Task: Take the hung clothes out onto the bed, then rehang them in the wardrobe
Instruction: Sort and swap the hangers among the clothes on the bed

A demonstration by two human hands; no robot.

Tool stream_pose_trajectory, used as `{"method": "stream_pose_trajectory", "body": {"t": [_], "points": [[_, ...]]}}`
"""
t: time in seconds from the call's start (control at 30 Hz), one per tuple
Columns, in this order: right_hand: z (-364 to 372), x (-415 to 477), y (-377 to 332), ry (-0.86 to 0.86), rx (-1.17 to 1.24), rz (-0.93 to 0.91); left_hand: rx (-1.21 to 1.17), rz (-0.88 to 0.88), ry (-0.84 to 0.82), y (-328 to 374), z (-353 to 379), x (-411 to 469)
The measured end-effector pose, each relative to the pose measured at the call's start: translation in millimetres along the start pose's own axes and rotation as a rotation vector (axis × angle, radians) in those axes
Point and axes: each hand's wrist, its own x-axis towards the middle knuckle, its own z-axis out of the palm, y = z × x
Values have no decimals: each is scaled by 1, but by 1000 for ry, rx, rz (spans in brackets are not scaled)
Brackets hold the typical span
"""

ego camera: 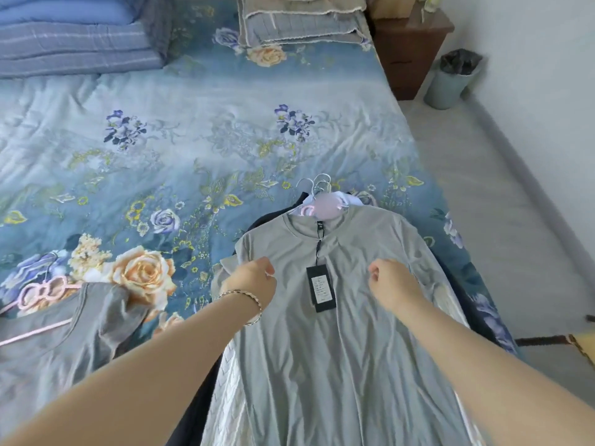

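A grey T-shirt [338, 365] with a black price tag [321, 288] lies on top of a stack of hung clothes on the floral bed [161, 130]. A pink hanger [322, 209] shows in its collar, with several metal hooks [317, 185] bunched above it. Beneath the shirt are a white textured garment [225, 381] and a dark one [273, 217]. My left hand [252, 281], with a bracelet at the wrist, pinches the shirt at its left shoulder. My right hand [394, 284], fingers curled, pinches the fabric at the right chest.
Another grey garment [80, 329] on a pink hanger [45, 294] lies at the bed's left. Folded blue quilts [74, 37] and a folded grey blanket [299, 20] sit at the head. A brown nightstand [409, 43] and a bin [450, 78] stand right, beside bare floor.
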Motion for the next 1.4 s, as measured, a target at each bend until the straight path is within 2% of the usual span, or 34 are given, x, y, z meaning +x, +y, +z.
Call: {"method": "stream_pose_trajectory", "body": {"t": [0.23,0.33,0.63,0.73,0.9,1.07,1.13,1.3,1.4], "points": [[11,168,2,-48,-163,-89,-79,-39,111,21,33,111],[27,222,-3,11,-206,-88,-147,-50,146,12,50,135],[71,274,-11,138,-232,-35,-101,-209,106,-35,72,150],[67,269,-9,150,-230,-89,-94,-254,112,-39,70,146],[38,233,-5,257,13,-134,-119,-225,142,-40,65,134],[5,163,-19,418,86,-422,-151,-208,200,-56,54,102],[-5,127,-33,484,113,-530,-184,-213,258,-66,44,82],[-28,41,-83,486,235,-566,-266,-133,500,-104,3,14],[-42,-17,-135,482,241,-643,-221,-151,581,-137,-33,-34]]}}
